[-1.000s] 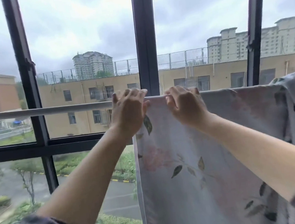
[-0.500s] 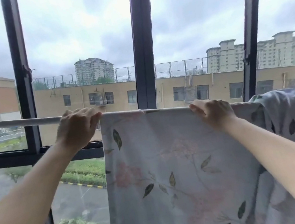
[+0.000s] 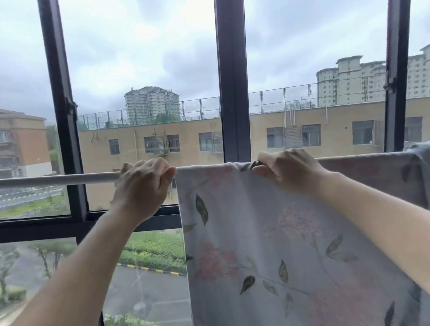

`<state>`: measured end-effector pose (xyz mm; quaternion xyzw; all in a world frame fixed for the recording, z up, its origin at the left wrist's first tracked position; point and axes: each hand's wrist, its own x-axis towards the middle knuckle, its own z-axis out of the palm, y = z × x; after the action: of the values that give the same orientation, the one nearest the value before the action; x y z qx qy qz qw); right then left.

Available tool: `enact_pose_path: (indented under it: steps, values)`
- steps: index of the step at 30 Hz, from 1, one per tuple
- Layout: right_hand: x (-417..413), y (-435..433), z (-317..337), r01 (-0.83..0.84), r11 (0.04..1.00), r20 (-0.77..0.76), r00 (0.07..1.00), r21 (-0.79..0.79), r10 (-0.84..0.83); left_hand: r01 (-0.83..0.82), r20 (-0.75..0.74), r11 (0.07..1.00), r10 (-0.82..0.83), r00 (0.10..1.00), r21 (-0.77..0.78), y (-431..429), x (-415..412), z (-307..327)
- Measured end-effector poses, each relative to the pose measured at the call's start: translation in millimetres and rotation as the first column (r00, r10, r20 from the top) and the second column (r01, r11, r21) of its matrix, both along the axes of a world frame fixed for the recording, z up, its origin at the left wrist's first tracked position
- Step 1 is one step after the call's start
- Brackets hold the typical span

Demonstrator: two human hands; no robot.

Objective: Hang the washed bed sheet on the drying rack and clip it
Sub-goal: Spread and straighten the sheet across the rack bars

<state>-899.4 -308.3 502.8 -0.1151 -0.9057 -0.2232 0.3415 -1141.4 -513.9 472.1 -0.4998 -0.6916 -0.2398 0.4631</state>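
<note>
Where the pale rack rail [image 3: 31, 181] crosses in front of the dark window frame [image 3: 231, 63], one bed sheet [image 3: 276, 251] hangs draped over it: pale cloth printed with pink flowers and green leaves, falling flat below the bottom of the view.

- Sheet, left edge: vertical, just right of the left hand.
- Sheet, far right: greyer cloth bunched in folds over the rail.
- Left hand [image 3: 143, 189]: fingers curled over the bare rail, fingertips touching the sheet's top left corner; whether they also catch cloth cannot be told.
- Right hand [image 3: 289, 171]: fingers curled, pinching a small fold of the sheet's top edge against the rail.
- Both forearms: bare, raised, dark sleeves at the lower corners.
</note>
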Motion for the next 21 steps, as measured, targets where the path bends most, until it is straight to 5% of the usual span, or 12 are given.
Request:
enact_pose_path:
  steps: [21]
  values:
    - [-69,-51,2,0.055,0.998,0.034,0.998,0.016,-0.056,0.036,0.042,0.999,-0.036,0.998,-0.016,-4,-3,3]
